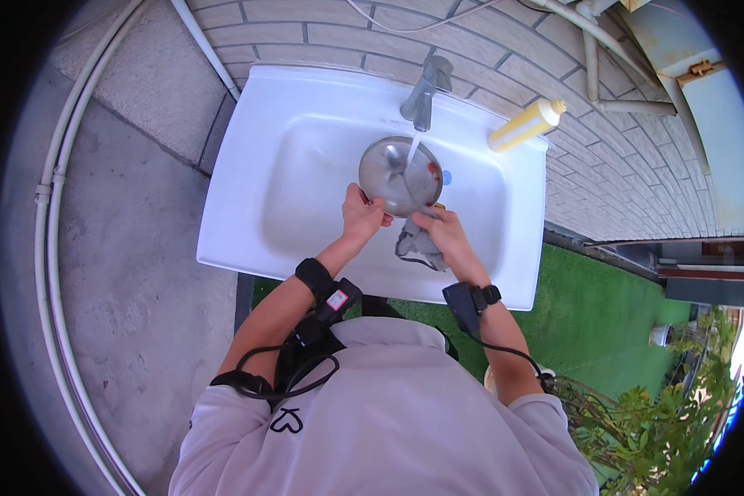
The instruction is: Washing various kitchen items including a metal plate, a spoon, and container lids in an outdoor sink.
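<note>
Over the white sink [227, 223] I hold a round metal bowl [380, 169], its inside facing up, with a red patch near its right side. Water from the grey faucet [426, 95] runs into it. My left hand [364, 215] is closed on the bowl's near left rim. At the near right rim, my right hand [445, 233] is closed on a grey cloth [417, 240], which hangs below the fingers. Part of the cloth appears to reach into the bowl. The fingertips under the rim are hidden.
A yellow bottle [527, 126] stands on the sink's back right corner. Behind the sink rises a brick wall [331, 37]. Pale pipes [45, 240] run along the left. Green matting [591, 306] covers the floor at right, with leafy plants [636, 413] nearer me.
</note>
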Action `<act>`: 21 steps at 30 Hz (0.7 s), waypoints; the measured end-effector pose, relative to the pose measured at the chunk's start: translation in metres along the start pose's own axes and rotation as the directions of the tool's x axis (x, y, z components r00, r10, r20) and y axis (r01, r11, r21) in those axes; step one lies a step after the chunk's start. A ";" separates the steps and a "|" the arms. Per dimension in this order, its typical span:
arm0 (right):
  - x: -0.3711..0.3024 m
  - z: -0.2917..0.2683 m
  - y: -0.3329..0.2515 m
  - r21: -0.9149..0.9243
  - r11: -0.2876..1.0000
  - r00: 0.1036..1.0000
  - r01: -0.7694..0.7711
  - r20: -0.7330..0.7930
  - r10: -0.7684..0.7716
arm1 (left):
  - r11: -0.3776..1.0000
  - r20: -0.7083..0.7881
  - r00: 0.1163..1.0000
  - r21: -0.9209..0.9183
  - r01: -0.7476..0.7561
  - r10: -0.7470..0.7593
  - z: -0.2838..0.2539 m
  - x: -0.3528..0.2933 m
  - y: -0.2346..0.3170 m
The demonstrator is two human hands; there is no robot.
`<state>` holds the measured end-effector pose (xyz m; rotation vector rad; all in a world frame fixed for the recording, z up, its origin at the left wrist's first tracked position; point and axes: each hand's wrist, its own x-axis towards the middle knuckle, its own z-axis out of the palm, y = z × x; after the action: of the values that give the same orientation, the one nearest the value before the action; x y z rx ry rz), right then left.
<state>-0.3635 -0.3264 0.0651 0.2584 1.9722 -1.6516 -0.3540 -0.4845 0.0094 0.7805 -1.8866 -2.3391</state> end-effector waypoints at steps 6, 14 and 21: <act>-0.014 -0.008 0.003 -0.369 0.926 0.996 0.081 0.062 -0.063 | 0.999 -0.093 0.995 0.042 -0.019 0.023 -0.021 0.000 0.009; -0.002 0.024 -0.002 -0.432 0.851 0.952 0.299 0.194 -0.236 | 0.998 -0.134 0.990 -0.031 0.045 -0.049 -0.042 -0.005 0.016; -0.011 0.008 0.001 -0.425 0.861 0.959 0.279 0.173 -0.225 | 0.787 -0.119 0.946 0.592 -0.176 0.301 -0.101 0.009 0.039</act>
<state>-0.3513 -0.3312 0.0694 -0.2790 2.2964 -1.2679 -0.3324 -0.5896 0.0288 0.7175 -2.4456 -1.4674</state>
